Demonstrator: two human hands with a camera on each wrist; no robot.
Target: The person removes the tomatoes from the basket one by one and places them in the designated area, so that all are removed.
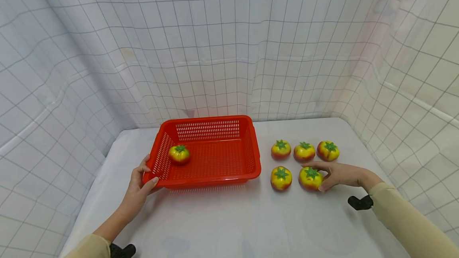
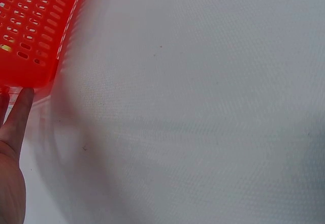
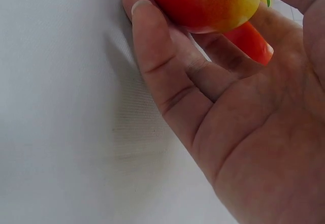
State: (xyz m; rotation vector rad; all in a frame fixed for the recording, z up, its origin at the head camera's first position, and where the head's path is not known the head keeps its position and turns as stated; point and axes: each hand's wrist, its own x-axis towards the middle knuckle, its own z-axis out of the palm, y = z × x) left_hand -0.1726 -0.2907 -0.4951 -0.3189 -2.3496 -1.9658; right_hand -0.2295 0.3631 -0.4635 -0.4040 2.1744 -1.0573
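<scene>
My left hand [image 1: 138, 184] grips the near left corner of a red plastic basket [image 1: 215, 178], thumb over the rim; in the left wrist view, fingers [image 2: 19, 115] touch the basket's edge. Inside the basket, toward its left end, sits one red-and-yellow tomato [image 1: 179, 154] with a green star-shaped top. To the right, my right hand [image 1: 338, 173] holds a similar tomato [image 1: 310, 178] at the near right of a group, fingers round its far side and thumb on its near side. The right wrist view shows this tomato [image 3: 203, 3] against the curled fingers.
Beside the held tomato lies another tomato [image 1: 281, 178]. Behind them stand a left tomato [image 1: 281, 149], a middle tomato [image 1: 304, 151] and a right tomato [image 1: 328, 151] in a row. All rest on a white-covered table [image 1: 229, 222], with gridded white curtains [image 1: 222, 51] around it.
</scene>
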